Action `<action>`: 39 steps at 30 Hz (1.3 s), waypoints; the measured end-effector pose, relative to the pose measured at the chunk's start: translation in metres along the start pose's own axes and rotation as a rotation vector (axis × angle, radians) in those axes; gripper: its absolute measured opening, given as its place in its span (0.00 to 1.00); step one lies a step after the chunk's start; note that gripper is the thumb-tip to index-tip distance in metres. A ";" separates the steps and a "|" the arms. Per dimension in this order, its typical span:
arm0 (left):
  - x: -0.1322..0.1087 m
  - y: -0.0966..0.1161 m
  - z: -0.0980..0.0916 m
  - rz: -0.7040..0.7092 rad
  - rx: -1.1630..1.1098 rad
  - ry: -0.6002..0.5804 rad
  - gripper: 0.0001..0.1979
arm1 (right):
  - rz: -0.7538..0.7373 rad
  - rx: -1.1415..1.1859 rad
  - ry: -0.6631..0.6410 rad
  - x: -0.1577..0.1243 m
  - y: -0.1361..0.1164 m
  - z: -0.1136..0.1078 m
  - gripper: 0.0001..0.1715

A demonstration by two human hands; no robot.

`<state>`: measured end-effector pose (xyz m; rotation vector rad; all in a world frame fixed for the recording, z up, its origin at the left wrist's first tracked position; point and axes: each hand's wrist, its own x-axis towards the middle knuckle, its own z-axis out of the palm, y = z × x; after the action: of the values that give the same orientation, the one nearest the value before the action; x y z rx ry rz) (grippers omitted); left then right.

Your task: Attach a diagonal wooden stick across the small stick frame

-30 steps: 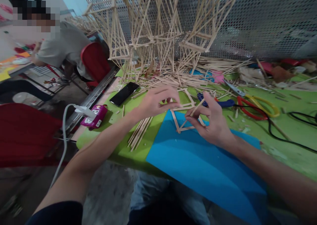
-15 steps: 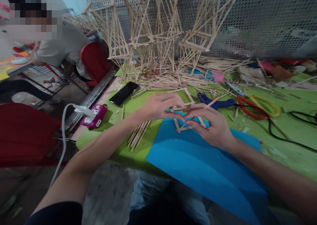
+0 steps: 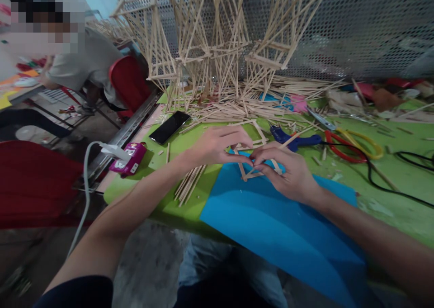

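Observation:
A small square frame of thin wooden sticks (image 3: 244,176) lies on a blue paper sheet (image 3: 271,226) at the table's middle. My left hand (image 3: 217,146) rests over the frame's far left corner, fingers curled and pressing down on a stick. My right hand (image 3: 288,172) meets it from the right, thumb and fingers pinched on a thin stick laid across the frame. The fingertips of both hands nearly touch. A bundle of loose sticks (image 3: 190,183) lies just left of the sheet under my left wrist.
Tall stick lattices (image 3: 210,41) and a heap of sticks stand behind. A blue glue gun (image 3: 298,140), red and yellow loops (image 3: 352,145), black cable, phone (image 3: 170,127) and pink power strip (image 3: 129,159) lie around. Another person sits far left by a red chair (image 3: 130,84).
My right hand has come down and left, bringing its stick onto the frame. My left hand has lowered onto the frame's corner. Both hands have barely shifted over the last half second.

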<state>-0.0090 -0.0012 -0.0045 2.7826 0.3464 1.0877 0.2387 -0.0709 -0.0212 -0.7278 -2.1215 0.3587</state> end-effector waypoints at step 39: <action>0.010 0.006 -0.009 -0.164 -0.207 -0.278 0.10 | 0.064 -0.133 -0.009 -0.002 -0.003 0.001 0.13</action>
<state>-0.0071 -0.0040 0.0091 2.6191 0.3953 0.6493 0.2380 -0.0743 -0.0216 -0.8732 -2.1499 0.2573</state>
